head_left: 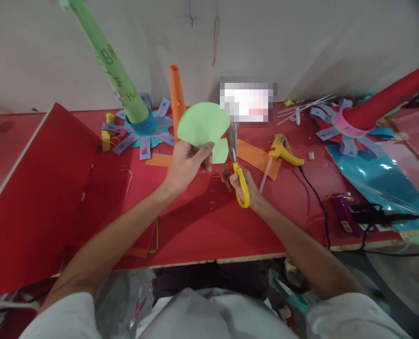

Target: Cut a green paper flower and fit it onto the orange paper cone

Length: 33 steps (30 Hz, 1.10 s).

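Between the thumb and fingers of my left hand [186,162] is a piece of light green paper [204,123] with a rounded upper edge, raised above the red table [195,221]. My right hand [243,184] grips yellow-handled scissors [233,146], their blades pointing up along the paper's right edge. Whether the blades touch the paper I cannot tell. A smaller light green paper part [221,151] shows just below the rounded piece; I cannot make out if the two are joined. An orange paper strip [255,157] lies behind the scissors.
A yellow glue gun [285,150] with a black cord lies at right, near a purple box [347,214] with a plug. Paper tubes stand at the back: green [124,89], orange [177,94] and red [393,99]. A large red board [36,197] leans at left.
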Each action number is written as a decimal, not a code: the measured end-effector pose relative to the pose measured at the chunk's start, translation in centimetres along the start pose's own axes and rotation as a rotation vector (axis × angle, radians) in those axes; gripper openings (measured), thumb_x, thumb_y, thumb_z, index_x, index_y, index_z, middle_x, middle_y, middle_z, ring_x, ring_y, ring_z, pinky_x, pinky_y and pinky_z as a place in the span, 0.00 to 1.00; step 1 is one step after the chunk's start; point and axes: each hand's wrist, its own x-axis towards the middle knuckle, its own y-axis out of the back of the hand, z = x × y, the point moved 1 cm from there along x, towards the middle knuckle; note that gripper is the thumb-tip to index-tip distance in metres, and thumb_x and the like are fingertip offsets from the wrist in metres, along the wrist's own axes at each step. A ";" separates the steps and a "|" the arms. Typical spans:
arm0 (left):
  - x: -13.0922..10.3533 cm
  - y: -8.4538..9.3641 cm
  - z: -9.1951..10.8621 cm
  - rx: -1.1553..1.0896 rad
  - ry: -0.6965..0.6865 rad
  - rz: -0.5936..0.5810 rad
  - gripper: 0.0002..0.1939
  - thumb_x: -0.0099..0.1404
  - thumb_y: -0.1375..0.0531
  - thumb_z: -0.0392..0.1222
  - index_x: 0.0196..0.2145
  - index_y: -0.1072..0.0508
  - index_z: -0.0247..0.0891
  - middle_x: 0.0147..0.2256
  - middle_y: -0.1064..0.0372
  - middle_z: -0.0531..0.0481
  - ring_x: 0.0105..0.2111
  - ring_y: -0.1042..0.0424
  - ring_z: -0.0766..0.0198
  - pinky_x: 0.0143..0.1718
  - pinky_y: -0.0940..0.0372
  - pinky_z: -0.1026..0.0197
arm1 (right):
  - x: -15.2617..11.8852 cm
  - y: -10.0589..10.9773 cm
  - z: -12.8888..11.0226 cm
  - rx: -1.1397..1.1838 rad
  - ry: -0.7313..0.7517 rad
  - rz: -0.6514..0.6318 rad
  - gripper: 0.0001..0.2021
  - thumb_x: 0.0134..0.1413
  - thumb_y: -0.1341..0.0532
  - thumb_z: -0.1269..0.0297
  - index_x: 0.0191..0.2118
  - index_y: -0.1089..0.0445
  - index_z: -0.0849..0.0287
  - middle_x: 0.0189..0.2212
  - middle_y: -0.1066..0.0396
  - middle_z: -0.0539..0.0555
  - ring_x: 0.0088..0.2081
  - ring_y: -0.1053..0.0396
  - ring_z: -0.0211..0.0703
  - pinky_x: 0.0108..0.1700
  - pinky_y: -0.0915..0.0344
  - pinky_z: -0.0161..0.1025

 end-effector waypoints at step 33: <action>0.7 0.8 -1.5 0.066 0.242 -0.263 0.12 0.62 0.36 0.36 0.22 0.32 0.38 0.17 0.36 0.56 0.15 0.36 0.73 0.18 0.41 0.67 | 0.8 0.9 -1.6 0.101 0.056 0.206 0.28 0.48 0.25 0.35 0.40 0.30 0.52 0.32 0.28 0.50 0.28 0.34 0.40 0.34 0.28 0.44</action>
